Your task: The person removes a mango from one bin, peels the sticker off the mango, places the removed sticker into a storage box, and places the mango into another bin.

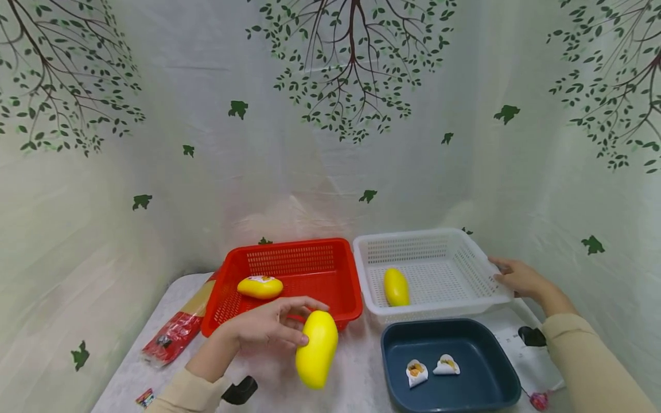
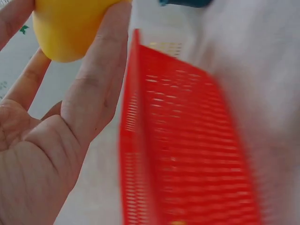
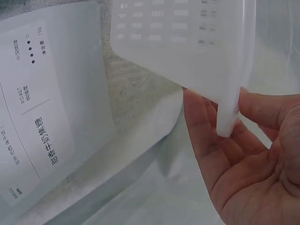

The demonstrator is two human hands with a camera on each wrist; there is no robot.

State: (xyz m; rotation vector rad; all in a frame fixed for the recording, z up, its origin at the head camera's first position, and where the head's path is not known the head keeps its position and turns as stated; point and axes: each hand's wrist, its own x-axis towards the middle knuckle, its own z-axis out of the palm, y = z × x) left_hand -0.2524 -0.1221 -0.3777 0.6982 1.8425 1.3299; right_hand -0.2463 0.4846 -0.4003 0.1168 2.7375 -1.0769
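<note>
My left hand [image 1: 268, 327] holds a yellow mango [image 1: 317, 350] between thumb and fingers, in front of the red basket [image 1: 219, 312]. In the left wrist view the same mango [image 2: 68, 30] sits at the fingertips, beside the red basket's wall [image 2: 187, 140]. A second mango [image 1: 260, 288] with a white patch on top lies in the red basket. Another mango [image 1: 396, 287] lies in the left part of the white basket [image 1: 439, 310]. My right hand [image 1: 521, 281] grips that basket's right rim, thumb on one side and fingers beneath, as the right wrist view shows.
A dark blue tray [image 1: 449, 396] with two crumpled white wrappers [image 1: 416, 373] stands in front of the white basket. A red and tan package [image 1: 178, 332] lies left of the red basket. A labelled pouch [image 3: 51, 108] lies below the white basket's right side.
</note>
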